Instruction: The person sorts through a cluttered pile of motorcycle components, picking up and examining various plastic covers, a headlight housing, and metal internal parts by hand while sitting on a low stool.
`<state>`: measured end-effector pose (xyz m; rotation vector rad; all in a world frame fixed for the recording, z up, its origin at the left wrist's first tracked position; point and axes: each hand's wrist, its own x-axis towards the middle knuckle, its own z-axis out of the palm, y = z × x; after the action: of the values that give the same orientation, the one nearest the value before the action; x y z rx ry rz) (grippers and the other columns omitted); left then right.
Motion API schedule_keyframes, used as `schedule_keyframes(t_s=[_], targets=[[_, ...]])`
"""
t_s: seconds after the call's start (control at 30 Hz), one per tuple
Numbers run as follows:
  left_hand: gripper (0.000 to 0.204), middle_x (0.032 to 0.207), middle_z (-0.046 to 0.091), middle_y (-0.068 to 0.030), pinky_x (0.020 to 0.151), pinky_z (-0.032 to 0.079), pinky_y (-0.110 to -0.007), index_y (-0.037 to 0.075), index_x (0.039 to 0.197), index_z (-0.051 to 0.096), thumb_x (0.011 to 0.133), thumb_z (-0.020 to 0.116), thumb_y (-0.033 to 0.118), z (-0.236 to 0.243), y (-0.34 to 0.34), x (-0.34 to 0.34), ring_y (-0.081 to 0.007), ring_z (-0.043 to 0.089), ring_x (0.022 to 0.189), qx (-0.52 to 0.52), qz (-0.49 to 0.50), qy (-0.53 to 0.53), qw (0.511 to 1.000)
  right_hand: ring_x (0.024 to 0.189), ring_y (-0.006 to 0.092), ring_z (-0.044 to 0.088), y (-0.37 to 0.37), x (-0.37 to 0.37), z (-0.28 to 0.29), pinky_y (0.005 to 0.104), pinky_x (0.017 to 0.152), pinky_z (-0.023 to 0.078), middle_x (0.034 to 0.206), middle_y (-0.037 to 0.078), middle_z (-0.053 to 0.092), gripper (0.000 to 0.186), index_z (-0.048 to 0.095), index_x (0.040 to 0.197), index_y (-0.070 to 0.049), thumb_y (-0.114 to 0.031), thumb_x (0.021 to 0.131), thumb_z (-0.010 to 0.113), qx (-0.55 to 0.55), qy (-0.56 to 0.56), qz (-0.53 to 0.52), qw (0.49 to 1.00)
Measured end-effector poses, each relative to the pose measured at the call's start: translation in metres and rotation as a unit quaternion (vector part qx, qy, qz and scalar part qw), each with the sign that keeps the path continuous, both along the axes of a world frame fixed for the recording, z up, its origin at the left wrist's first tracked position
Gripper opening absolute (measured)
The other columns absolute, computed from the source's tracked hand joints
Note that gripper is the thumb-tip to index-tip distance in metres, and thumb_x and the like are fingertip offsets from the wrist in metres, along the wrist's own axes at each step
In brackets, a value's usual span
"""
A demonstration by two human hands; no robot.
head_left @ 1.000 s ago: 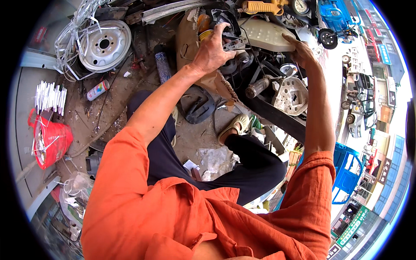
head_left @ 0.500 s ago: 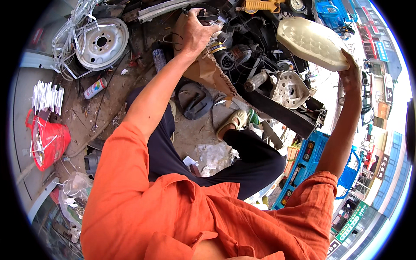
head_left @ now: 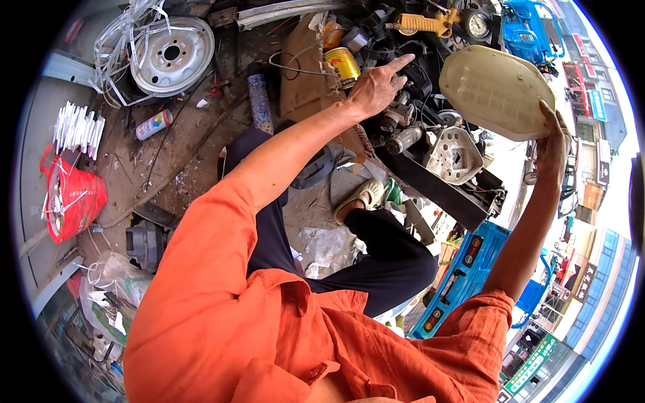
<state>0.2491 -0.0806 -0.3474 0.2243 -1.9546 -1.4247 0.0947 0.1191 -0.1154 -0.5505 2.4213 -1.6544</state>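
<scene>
My right hand [head_left: 553,144] holds up a cream plastic cover [head_left: 496,92], an oval shell with a dimpled inner face, lifted to the upper right, away from the engine. My left hand [head_left: 377,86] reaches forward over the dark engine parts [head_left: 418,138], index finger stretched out, holding nothing. It hovers beside a yellow can [head_left: 343,66] and just above a metal cylinder and a pale engine casing [head_left: 454,154]. Both sleeves are orange.
A steel wheel rim [head_left: 171,56] lies at the upper left with white strapping. A spray can [head_left: 154,124], a red bag [head_left: 69,203], a yellow tool [head_left: 426,23] and a blue crate [head_left: 461,275] surround me. My sandalled foot [head_left: 359,199] rests on the dirty concrete floor.
My right hand lifted the cream cover off the engine and swung it up to the right. My left hand moved from gripping the engine top to pointing over it.
</scene>
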Motion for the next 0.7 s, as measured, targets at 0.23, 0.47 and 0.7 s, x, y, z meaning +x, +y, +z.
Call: schedule_keyframes(t_s=[0.23, 0.47, 0.7], targets=[[0.069, 0.116, 0.058, -0.01, 0.095, 0.039, -0.036, 0.008, 0.13, 0.044, 0.08, 0.066, 0.05, 0.015, -0.047, 0.031, -0.023, 0.053, 0.111, 0.503, -0.239, -0.051, 0.829, 0.081, 0.0105, 0.054, -0.036, 0.027, -0.009, 0.0241, 0.081, 0.042, 0.09, 0.006, 0.062, 0.04, 0.062, 0.105, 0.003, -0.023, 0.076, 0.071, 0.025, 0.136, 0.074, 0.988], [0.066, 0.12, 0.055, -0.0158, 0.092, 0.044, -0.038, -0.001, 0.124, 0.045, 0.076, 0.075, 0.034, 0.025, -0.098, 0.065, -0.0267, 0.057, 0.106, 0.562, -0.221, 0.155, 0.782, 0.093, 0.0128, 0.058, -0.141, 0.061, -0.048, 0.0258, 0.081, 0.045, 0.107, 0.006, 0.06, 0.031, 0.059, 0.109, 0.002, -0.022, 0.091, 0.056, -0.045, 0.046, 0.232, 0.971], [0.045, 0.097, 0.065, -0.0095, 0.08, 0.055, -0.034, 0.003, 0.112, 0.056, 0.076, 0.073, 0.023, 0.037, -0.153, 0.109, -0.0185, 0.064, 0.09, 0.48, 0.039, 0.24, 0.843, 0.101, 0.0255, 0.06, -0.181, 0.083, -0.13, 0.0314, 0.088, 0.045, 0.107, 0.013, 0.063, 0.033, 0.059, 0.115, -0.005, -0.022, 0.087, 0.057, 0.306, 0.183, 0.364, 0.861]])
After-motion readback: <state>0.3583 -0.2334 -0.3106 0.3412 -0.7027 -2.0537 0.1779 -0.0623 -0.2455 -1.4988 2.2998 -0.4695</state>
